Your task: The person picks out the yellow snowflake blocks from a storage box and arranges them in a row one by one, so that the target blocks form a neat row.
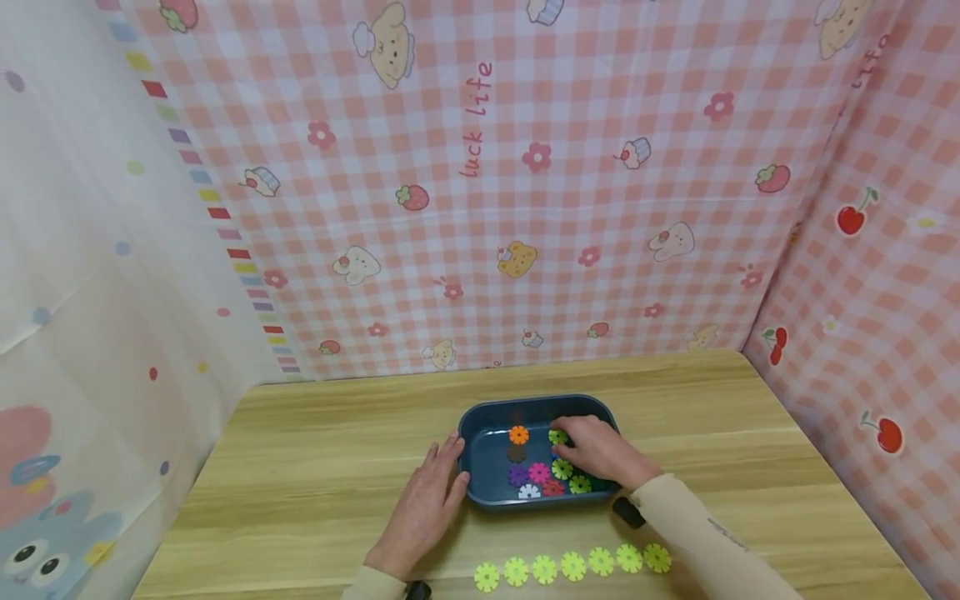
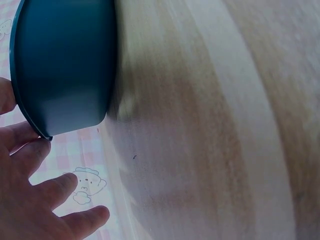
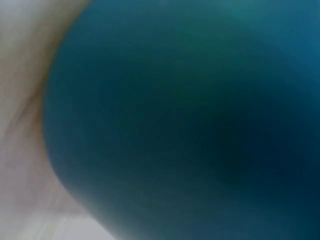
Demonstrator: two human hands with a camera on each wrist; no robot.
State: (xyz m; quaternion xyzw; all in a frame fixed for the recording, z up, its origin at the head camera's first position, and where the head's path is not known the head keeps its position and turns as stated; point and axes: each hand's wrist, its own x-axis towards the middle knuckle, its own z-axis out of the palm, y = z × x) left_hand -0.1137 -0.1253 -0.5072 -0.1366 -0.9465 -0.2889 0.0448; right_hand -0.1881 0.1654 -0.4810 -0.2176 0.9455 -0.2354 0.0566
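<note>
A dark blue-green rectangular tray [image 1: 480,502] with raised walls stands on the table, several notched plastic discs in it. My right hand [image 1: 603,450] reaches over the tray's right side, its thumb and forefinger at opposite edges of a yellow-green disc [image 1: 558,436]. More discs lie below and left of it, among them a pink disc [image 1: 538,473] and an orange disc [image 1: 518,435]. My left hand [image 1: 424,504] rests against the tray's left end, fingers spread; in the left wrist view its fingertips touch the rim. The right wrist view shows only blurred tray wall [image 3: 150,125].
A row of several yellow-green discs [image 1: 573,566] lies on the wooden table [image 1: 315,483] in front of the tray, near my right forearm. Behind the table hangs a pink checked cloth [image 1: 480,225], with further cloth hanging on both sides.
</note>
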